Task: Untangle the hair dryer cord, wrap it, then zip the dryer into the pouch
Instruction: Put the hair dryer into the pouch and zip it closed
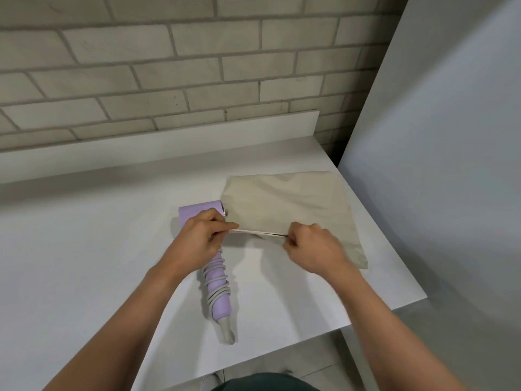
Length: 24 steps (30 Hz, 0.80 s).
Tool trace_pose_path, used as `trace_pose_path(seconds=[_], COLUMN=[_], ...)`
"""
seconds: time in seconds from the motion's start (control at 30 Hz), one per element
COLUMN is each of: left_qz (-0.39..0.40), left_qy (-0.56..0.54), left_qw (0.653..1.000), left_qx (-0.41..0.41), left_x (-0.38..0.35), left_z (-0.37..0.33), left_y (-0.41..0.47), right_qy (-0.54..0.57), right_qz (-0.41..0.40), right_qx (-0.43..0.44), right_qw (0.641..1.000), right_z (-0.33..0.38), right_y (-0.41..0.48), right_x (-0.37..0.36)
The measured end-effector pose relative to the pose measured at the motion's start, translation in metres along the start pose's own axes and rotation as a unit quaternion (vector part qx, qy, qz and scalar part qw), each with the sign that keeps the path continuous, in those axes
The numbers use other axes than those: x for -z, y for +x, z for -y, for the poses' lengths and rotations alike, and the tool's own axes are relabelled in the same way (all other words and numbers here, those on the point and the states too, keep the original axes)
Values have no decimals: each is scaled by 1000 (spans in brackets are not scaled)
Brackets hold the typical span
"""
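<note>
A lilac hair dryer (pixel 217 294) lies on the white table (pixel 84 263), its grey cord (pixel 218 289) wound in coils around the handle. Its head pokes out behind my left hand. A flat beige pouch (pixel 290 204) lies to the right of the dryer's head. My left hand (pixel 201 239) pinches the left end of the pouch's near zipper edge. My right hand (pixel 311 246) pinches a point further right on that same edge, where a small dark zipper pull seems to sit. The edge is stretched taut between both hands.
A brick wall rises behind a low white upstand (pixel 169 139) at the table's back. A large white panel (pixel 437 165) stands close on the right. The table's right edge (pixel 394 249) runs diagonally near the pouch. The front edge drops to a tiled floor.
</note>
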<state>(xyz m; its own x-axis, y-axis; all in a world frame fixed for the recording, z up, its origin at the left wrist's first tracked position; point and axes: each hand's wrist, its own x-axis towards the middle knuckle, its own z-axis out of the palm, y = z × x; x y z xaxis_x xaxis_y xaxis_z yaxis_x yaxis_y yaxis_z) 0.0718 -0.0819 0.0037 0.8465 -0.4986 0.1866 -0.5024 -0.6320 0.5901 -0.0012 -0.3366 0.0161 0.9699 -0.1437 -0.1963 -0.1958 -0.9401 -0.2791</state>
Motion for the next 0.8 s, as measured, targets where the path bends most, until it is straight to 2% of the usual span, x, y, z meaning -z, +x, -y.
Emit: trace_pose_path(seconds=[0.13, 0.27, 0.43, 0.5, 0.63, 0.7, 0.8], left_qz=[-4, 33, 1, 8, 13, 9, -11], left_qy=[25, 40, -4, -32, -97, -109, -100], left_qw=[999, 998, 999, 997, 989, 987, 989], left_qx=[23, 19, 46, 75, 110, 117, 106], left_x=[-2, -9, -10, -7, -11, -15, -16], left_z=[2, 1, 5, 3, -5, -7, -8], left_y=[2, 3, 9, 11, 12, 12, 13], right_qy=[-22, -37, -43, -44, -16, -23, 24], right_qz=[-25, -32, -56, -46, 43, 56, -59], right_qx=[-45, -44, -73, -101, -139, -115, -25], right_qw=[998, 998, 995, 993, 989, 991, 998], right_z=[-66, -111, -162, -186, -206, -198, -166], right_y=[-4, -16, -24, -27, -34, -36, -35], right_x=[6, 10, 5, 0, -1, 3, 5])
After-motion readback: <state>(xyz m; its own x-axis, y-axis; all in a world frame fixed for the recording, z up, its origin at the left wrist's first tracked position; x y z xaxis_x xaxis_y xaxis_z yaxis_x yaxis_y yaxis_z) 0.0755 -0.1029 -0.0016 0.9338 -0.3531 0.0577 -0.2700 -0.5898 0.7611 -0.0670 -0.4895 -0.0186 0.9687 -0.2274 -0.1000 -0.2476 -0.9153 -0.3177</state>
